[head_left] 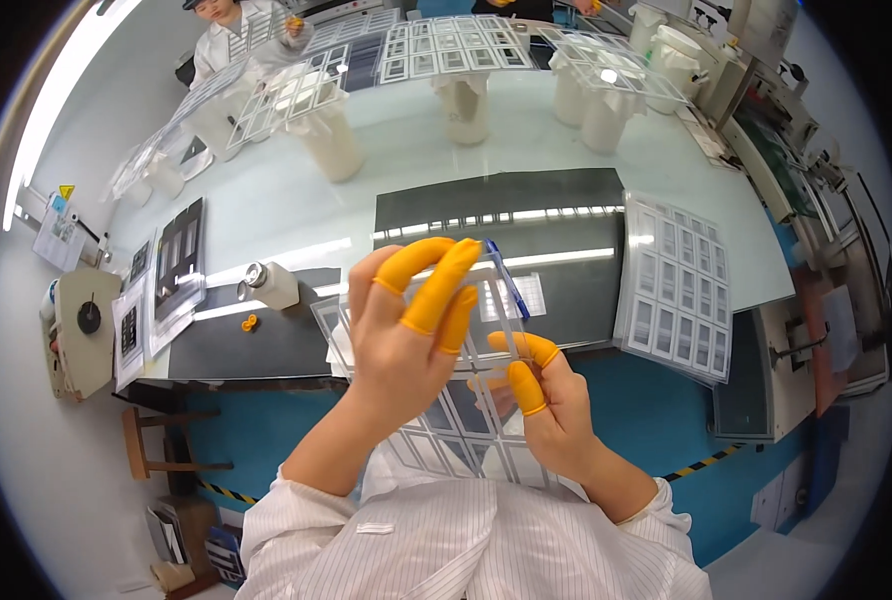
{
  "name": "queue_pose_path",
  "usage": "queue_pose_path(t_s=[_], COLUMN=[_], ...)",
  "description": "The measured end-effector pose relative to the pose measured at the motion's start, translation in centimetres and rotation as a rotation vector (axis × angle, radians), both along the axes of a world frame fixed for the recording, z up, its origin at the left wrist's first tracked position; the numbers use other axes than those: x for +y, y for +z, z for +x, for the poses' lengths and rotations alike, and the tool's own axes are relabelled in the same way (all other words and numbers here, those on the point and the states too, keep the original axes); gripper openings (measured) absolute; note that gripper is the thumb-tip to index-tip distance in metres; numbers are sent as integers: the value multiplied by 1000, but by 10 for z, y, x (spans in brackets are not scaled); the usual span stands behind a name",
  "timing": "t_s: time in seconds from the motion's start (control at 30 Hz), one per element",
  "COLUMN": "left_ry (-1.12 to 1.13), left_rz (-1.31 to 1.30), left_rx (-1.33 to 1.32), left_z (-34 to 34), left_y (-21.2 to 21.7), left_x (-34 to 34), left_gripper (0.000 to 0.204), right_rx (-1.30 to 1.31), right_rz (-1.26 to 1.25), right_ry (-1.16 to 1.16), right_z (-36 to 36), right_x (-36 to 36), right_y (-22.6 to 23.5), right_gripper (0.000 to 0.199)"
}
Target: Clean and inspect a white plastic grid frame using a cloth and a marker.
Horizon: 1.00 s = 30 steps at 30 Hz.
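A small white bottle (pixel 271 284) stands well to the left on the dark mat (pixel 266 340). A clear sheet of small framed panels (pixel 446 420) is held up in front of the chest, above the table edge. The left hand (pixel 401 340) is closed on its upper part, capped fingers curled over the top edge. The right hand (pixel 546 400) pinches its right side, a blue pen (pixel 506 278) just above. The thin sheet could likely buckle or slip if squeezed unevenly. A similar sheet (pixel 676 290) lies to the right.
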<state>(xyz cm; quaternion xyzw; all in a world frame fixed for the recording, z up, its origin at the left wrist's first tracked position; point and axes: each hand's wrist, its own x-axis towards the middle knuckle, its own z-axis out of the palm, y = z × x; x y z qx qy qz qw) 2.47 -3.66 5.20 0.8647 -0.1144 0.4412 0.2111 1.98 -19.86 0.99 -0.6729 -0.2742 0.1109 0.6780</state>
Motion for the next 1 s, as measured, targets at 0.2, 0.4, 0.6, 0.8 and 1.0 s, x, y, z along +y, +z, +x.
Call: queue_pose_path(t_s=[0.2, 0.4, 0.6, 0.8, 1.0], left_ry=[72, 18, -111, -183, -345], left_rz=[168, 223, 452, 449, -91], left_rx=[-72, -61, -20, -160, 384], left_z=[-1, 7, 13, 16, -48], left_y=[-11, -7, -2, -37, -77], left_x=[-2, 11, 19, 26, 13], left_gripper=[28, 26, 25, 29, 20], right_rx=[-44, 7, -126, -16, -60], right_rz=[-88, -34, -135, -194, -81], right_ry=[33, 6, -16, -101, -113], right_z=[-2, -2, -3, -6, -2], right_x=[-1, 1, 3, 2, 5], right_y=[0, -9, -11, -9, -45], right_gripper=[27, 28, 26, 25, 22])
